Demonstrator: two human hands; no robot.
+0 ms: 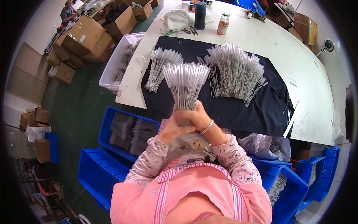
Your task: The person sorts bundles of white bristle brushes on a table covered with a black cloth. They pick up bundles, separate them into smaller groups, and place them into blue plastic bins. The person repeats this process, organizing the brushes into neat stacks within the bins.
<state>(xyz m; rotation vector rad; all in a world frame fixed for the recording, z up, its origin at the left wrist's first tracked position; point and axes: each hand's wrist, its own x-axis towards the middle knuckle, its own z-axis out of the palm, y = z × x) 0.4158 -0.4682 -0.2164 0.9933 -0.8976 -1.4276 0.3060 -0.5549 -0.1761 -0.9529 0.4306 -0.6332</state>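
Note:
Both my hands are wrapped round one bundle of thin wire brushes (186,80), held upright in front of my chest. White bristle ends fan out at the top, and the wire stems run down into my grip. My right hand (194,115), with a bangle at its wrist, closes round the stems. Just below and to the left, my left hand (175,127) grips the lower part; the stem ends are hidden by my fingers. Beyond the bundle, a small pile of brushes (161,67) and a larger pile of brushes (235,72) lie on a dark cloth (164,102).
The cloth covers part of a white table (311,86). A dark flask (200,16), a glass jar (223,25), a white bag (176,19) and scissors (193,30) stand or lie at its far side. Blue bins (95,168) flank me; a white crate (108,76) is left.

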